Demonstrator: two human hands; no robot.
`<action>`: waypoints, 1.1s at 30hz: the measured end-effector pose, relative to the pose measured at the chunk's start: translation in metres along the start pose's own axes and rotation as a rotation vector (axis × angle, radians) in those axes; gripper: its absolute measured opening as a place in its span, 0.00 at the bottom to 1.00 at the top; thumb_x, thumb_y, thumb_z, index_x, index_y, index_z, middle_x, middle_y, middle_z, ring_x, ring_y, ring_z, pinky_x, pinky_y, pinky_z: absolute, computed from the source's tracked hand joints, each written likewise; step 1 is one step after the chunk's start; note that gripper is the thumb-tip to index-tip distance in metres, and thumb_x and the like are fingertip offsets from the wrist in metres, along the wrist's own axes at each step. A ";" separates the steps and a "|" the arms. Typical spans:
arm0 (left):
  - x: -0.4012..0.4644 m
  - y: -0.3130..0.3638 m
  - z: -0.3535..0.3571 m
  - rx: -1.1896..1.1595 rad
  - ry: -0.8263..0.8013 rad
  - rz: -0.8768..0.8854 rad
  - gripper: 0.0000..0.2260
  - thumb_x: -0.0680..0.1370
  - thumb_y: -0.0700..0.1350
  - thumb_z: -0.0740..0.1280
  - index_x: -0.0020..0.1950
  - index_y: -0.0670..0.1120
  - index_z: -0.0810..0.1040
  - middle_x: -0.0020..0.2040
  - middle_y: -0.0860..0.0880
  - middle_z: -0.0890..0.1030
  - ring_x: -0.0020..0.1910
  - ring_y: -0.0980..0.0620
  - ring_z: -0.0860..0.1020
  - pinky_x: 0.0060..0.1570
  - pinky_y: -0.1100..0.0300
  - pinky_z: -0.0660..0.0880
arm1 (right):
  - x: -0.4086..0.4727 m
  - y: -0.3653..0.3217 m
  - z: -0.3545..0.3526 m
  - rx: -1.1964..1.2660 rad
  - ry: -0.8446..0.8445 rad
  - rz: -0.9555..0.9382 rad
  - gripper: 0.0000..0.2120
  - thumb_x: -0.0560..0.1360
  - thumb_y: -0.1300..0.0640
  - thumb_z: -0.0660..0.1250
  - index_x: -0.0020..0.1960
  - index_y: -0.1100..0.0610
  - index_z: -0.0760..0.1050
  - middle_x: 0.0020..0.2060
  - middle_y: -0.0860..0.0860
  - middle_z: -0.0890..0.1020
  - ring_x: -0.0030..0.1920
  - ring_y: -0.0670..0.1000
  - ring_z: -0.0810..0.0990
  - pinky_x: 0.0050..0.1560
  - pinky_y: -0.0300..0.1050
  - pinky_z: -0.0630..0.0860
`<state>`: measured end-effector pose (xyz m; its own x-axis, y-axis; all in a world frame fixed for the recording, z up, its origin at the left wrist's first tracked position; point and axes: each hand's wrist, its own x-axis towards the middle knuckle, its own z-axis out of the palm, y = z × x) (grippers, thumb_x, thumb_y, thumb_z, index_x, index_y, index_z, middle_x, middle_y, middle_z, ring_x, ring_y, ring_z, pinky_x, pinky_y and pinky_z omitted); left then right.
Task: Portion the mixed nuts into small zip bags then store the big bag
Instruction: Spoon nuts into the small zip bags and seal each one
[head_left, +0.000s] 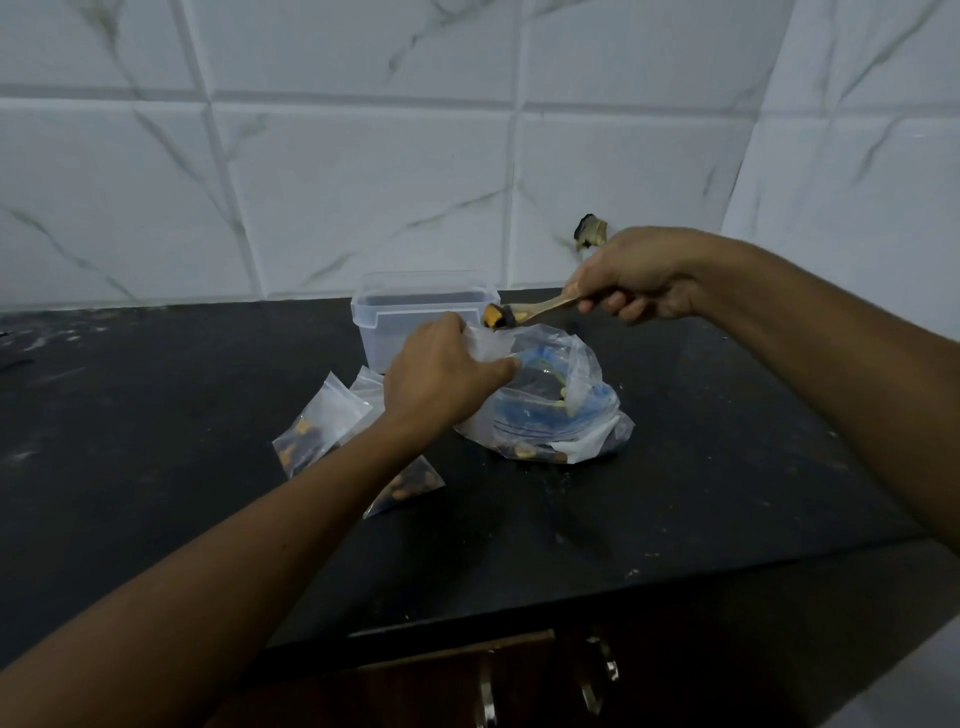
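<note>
The big clear bag with blue print (561, 410) lies on the black counter (675, 493), with mixed nuts visible at its bottom edge. My left hand (441, 376) pinches a small clear zip bag (488, 345) by its mouth, just above the big bag. My right hand (639, 275) holds a wooden spoon (540, 309) level, its bowl loaded with nuts (498, 316) right at the small bag's mouth. Filled small zip bags (317, 431) lie to the left, one partly hidden under my left forearm (410, 480).
A clear plastic container (423, 312) stands behind the bags against the white marble-tiled wall. A small fitting (589, 231) sticks out of the wall at the right. Cabinet doors with metal handles (597, 670) sit below the counter's front edge.
</note>
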<state>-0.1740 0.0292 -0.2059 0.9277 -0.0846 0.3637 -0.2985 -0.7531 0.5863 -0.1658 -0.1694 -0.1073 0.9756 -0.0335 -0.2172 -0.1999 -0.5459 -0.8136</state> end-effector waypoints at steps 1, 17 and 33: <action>0.000 0.000 0.001 -0.001 -0.004 -0.003 0.21 0.68 0.63 0.72 0.49 0.50 0.71 0.46 0.51 0.76 0.43 0.52 0.74 0.35 0.57 0.67 | -0.002 -0.002 0.005 -0.064 0.023 -0.029 0.05 0.77 0.63 0.64 0.45 0.62 0.78 0.31 0.52 0.76 0.22 0.42 0.65 0.17 0.33 0.61; 0.007 -0.015 0.002 -0.315 -0.104 -0.064 0.27 0.64 0.66 0.71 0.55 0.51 0.77 0.49 0.53 0.82 0.48 0.55 0.80 0.49 0.47 0.80 | -0.050 -0.002 0.069 -1.346 0.501 -1.371 0.07 0.66 0.72 0.70 0.37 0.62 0.75 0.32 0.56 0.74 0.25 0.53 0.72 0.25 0.38 0.58; -0.008 -0.010 -0.018 -0.453 0.055 0.030 0.20 0.72 0.49 0.74 0.57 0.44 0.69 0.47 0.54 0.72 0.44 0.59 0.72 0.41 0.64 0.71 | 0.003 0.056 0.048 -0.780 0.295 -0.121 0.04 0.72 0.56 0.68 0.41 0.54 0.81 0.33 0.51 0.83 0.35 0.51 0.82 0.41 0.47 0.81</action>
<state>-0.1827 0.0492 -0.2020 0.9074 -0.0582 0.4162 -0.4046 -0.3889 0.8277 -0.1787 -0.1599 -0.1798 0.9917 -0.0962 0.0854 -0.0783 -0.9781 -0.1928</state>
